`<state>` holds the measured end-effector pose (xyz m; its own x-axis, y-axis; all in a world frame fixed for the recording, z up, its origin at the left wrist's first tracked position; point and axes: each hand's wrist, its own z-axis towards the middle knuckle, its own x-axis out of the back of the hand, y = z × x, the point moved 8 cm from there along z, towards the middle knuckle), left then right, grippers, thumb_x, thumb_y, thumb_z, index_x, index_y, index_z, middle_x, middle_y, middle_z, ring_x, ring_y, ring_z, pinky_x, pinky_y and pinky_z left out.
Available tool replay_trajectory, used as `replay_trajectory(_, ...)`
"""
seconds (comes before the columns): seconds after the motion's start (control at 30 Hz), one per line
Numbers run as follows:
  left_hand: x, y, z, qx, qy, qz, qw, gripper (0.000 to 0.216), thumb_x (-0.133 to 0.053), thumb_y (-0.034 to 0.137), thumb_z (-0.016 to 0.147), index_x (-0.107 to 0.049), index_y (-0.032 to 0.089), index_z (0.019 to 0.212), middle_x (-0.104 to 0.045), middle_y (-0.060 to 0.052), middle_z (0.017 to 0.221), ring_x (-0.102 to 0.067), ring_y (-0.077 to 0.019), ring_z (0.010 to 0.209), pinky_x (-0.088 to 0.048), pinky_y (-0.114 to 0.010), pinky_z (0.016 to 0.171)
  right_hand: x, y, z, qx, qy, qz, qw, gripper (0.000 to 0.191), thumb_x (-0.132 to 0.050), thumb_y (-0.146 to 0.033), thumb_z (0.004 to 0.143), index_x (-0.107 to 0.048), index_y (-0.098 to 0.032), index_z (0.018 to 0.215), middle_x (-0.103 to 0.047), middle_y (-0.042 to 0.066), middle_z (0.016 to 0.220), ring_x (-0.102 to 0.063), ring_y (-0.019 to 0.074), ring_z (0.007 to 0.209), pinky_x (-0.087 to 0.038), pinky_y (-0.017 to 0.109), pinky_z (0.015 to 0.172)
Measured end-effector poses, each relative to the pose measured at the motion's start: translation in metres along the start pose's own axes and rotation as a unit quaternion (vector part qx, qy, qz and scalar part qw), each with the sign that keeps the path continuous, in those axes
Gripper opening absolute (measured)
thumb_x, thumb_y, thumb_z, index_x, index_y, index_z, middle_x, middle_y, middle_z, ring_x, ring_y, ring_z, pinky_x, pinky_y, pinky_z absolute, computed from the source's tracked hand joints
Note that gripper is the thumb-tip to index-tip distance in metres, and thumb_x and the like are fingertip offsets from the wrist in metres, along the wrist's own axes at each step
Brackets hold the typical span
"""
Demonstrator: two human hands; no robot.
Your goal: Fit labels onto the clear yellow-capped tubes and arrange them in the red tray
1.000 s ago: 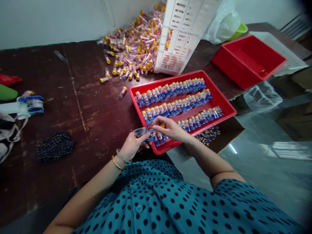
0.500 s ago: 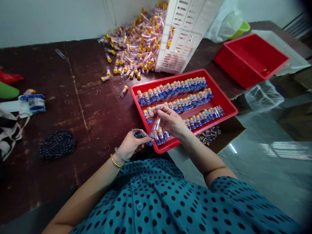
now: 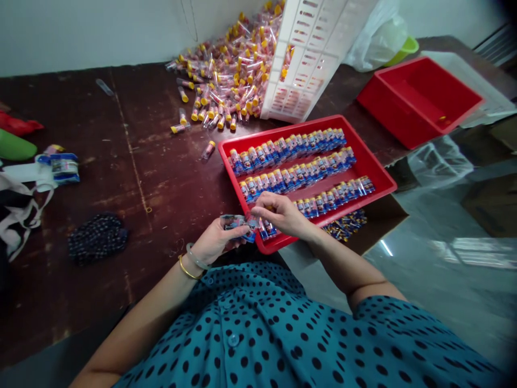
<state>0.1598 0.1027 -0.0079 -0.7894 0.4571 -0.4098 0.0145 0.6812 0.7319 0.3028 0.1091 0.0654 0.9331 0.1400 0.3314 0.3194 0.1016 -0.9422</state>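
My left hand (image 3: 220,237) is closed around a clear plastic wrapper with blue print (image 3: 242,222), held at the near left corner of the red tray. My right hand (image 3: 283,214) is pinched against the wrapper's right end, on a clear tube whose shape is mostly hidden by the fingers. Under and beyond this hand lies the shallow red tray (image 3: 309,122). Rows of small yellow-capped tubes with blue labels (image 3: 288,180) stand in it. One loose yellow-capped tube (image 3: 209,150) lies on the table left of the tray.
A heap of clear tubes with yellow caps (image 3: 230,81) lies against the wall, beside a tilted white slotted basket (image 3: 299,81). A deep red bin (image 3: 388,105) is at right. A cardboard box (image 3: 382,223) holds small items below. Dark cloth (image 3: 97,238) rests on the brown table (image 3: 173,188).
My right hand has come down and closer to my left, taking the clear tube to the printed wrapper. My left hand has kept its grip. The view has shifted slightly.
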Motion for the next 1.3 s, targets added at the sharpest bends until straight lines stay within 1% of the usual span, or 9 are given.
replay_trajectory(0.1,0.002,0.004,-0.002,-0.012,0.003,-0.004,1.000,0.028,-0.089,0.023,0.060,-0.064,0.015,0.070,-0.068,0.001,0.069,-0.063,-0.0107,0.061,-0.050,-0.021,0.058,0.014,0.018,0.002,-0.056,0.064,0.116,0.990,0.018,-0.053,-0.032,0.093,-0.064,-0.018,0.092,-0.056,0.001,0.079,-0.054,0.0124,0.073,-0.046,0.025,0.067)
replay_trajectory(0.2,0.004,0.004,-0.002,-0.019,0.009,0.015,1.000,0.031,-0.089,0.023,0.058,-0.061,0.016,0.068,-0.067,0.002,0.068,-0.061,-0.0093,0.056,-0.047,-0.019,0.051,0.019,0.018,0.005,-0.063,0.065,0.257,0.962,0.027,-0.053,-0.029,0.090,-0.060,-0.021,0.115,-0.060,0.003,0.094,-0.060,0.0150,0.088,-0.052,0.027,0.072)
replay_trajectory(0.33,0.002,0.002,-0.001,-0.021,0.008,0.031,0.999,0.032,-0.089,0.024,0.059,-0.060,0.016,0.070,-0.067,0.002,0.067,-0.058,-0.0082,0.051,-0.043,-0.018,0.046,0.014,-0.001,0.006,-0.038,0.044,0.333,0.941,0.031,-0.058,-0.035,0.090,-0.055,-0.023,0.118,-0.061,0.004,0.099,-0.063,0.0171,0.096,-0.056,0.029,0.077)
replay_trajectory(0.47,0.000,0.002,-0.001,-0.022,0.005,0.010,1.000,0.034,-0.090,0.025,0.057,-0.060,0.016,0.069,-0.067,0.002,0.067,-0.057,-0.0079,0.051,-0.044,-0.018,0.047,0.001,-0.013,0.006,-0.017,0.034,0.318,0.947,0.026,-0.063,-0.037,0.090,-0.054,-0.023,0.110,-0.059,0.003,0.098,-0.064,0.0166,0.098,-0.056,0.028,0.078)
replay_trajectory(0.63,-0.005,0.001,0.000,-0.027,0.006,-0.027,0.999,0.032,-0.090,0.025,0.056,-0.062,0.016,0.071,-0.065,0.003,0.066,-0.060,-0.0095,0.056,-0.047,-0.020,0.053,-0.003,-0.004,0.000,-0.010,0.110,0.331,0.937,0.034,-0.077,-0.032,0.078,-0.051,-0.023,0.098,-0.055,0.000,0.096,-0.067,0.0146,0.088,-0.055,0.024,0.068)
replay_trajectory(0.83,-0.019,-0.009,-0.001,-0.016,-0.041,-0.054,0.998,0.033,-0.086,0.033,0.065,-0.072,0.016,0.090,-0.069,-0.001,0.077,-0.061,-0.0125,0.063,-0.050,-0.024,0.057,-0.006,0.014,-0.014,-0.044,0.145,0.340,0.928,0.036,-0.080,-0.037,0.074,-0.048,-0.020,0.080,-0.057,0.000,0.094,-0.068,0.0139,0.080,-0.056,0.030,0.077)
replay_trajectory(1.03,-0.017,-0.006,-0.003,-0.035,0.018,-0.101,0.994,0.027,-0.086,0.031,0.065,-0.074,0.017,0.084,-0.070,0.000,0.078,-0.062,-0.0125,0.071,-0.051,-0.023,0.067,-0.027,0.022,-0.030,-0.051,0.122,0.322,0.938,0.032,-0.074,-0.044,0.079,-0.053,-0.020,0.083,-0.061,0.003,0.097,-0.066,0.0174,0.090,-0.054,0.035,0.085)
replay_trajectory(1.17,-0.015,0.006,-0.008,-0.085,0.055,-0.053,0.993,0.025,-0.086,0.034,0.064,-0.074,0.018,0.079,-0.071,0.001,0.079,-0.062,-0.0132,0.072,-0.051,-0.024,0.069,-0.036,0.018,-0.041,-0.007,0.120,0.292,0.949,0.026,-0.076,-0.033,0.080,-0.056,-0.021,0.093,-0.058,0.006,0.116,-0.064,0.0186,0.102,-0.047,0.038,0.098)
replay_trajectory(1.3,-0.010,0.008,-0.010,-0.112,0.083,-0.013,0.990,0.024,-0.084,0.034,0.066,-0.073,0.018,0.079,-0.070,0.002,0.079,-0.062,-0.0133,0.071,-0.052,-0.025,0.070,-0.037,0.015,-0.044,0.006,0.125,0.261,0.957,0.020,-0.072,-0.029,0.083,-0.058,-0.022,0.093,-0.060,0.005,0.113,-0.063,0.0185,0.102,-0.046,0.039,0.099)
